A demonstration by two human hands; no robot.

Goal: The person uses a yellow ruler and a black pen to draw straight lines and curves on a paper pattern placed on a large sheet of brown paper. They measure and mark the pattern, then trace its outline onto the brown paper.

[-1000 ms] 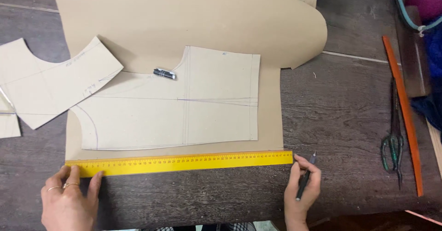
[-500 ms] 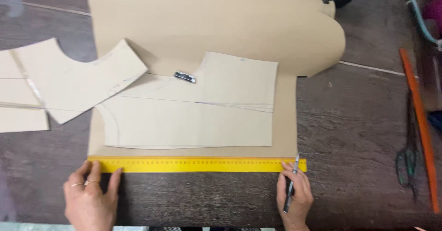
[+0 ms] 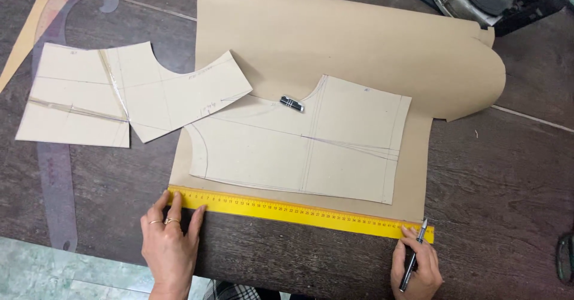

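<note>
Near the table's point(image 3: 508, 174) front edge, our left hand point(image 3: 170, 243) presses spread fingers on the yellow ruler's point(image 3: 299, 211) left end — our right hand point(image 3: 417, 264) pinches a pen point(image 3: 414, 254) at its right end, along the brown paper's point(image 3: 359, 49) lower edge.

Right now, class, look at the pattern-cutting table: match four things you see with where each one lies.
Things:
1. yellow ruler
2. small clip
3. pen
4. clear curve template

Places:
A. in the right hand
B. on the dark table, far left
C. along the brown paper's near edge
D. on top of the pale pattern piece

Pairs: 1-C, 2-D, 3-A, 4-B
</note>
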